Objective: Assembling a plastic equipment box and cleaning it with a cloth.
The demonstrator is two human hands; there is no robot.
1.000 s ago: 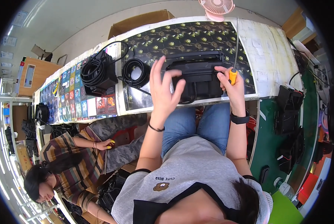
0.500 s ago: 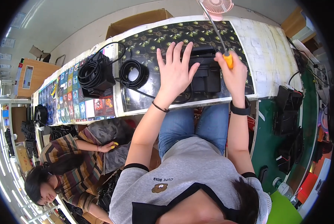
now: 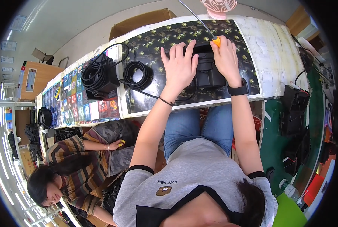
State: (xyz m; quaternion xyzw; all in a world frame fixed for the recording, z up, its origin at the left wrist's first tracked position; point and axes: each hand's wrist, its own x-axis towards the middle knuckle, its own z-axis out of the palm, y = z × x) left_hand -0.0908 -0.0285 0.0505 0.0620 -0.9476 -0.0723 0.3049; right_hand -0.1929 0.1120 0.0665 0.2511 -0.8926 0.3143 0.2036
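Note:
A black box-shaped device [image 3: 208,74] lies on the dark patterned mat, close to the table's front edge. My left hand [image 3: 179,68] is at the device's left side with its fingers stretched out; whether it presses on the casing I cannot tell. At the right side, my right hand [image 3: 227,58] is closed around a screwdriver [image 3: 216,40], and its fingers hide most of the orange handle. The long metal shaft points away from me, up and to the left, its tip off the device. A thin black cable [image 3: 148,94] runs past my left wrist.
A coiled black cable [image 3: 137,75] lies left of my hands, beside a black adapter-like block with cable [image 3: 101,77]. Beyond the table are a cardboard box [image 3: 138,23] and a pink fan [image 3: 219,8]. A seated person [image 3: 74,170] is at my left. Black equipment [image 3: 292,102] stands at right.
My right hand has moved left and farther forward over the device. The screwdriver's shaft has swung to the left. My left hand stays nearly in place, its fingers still extended.

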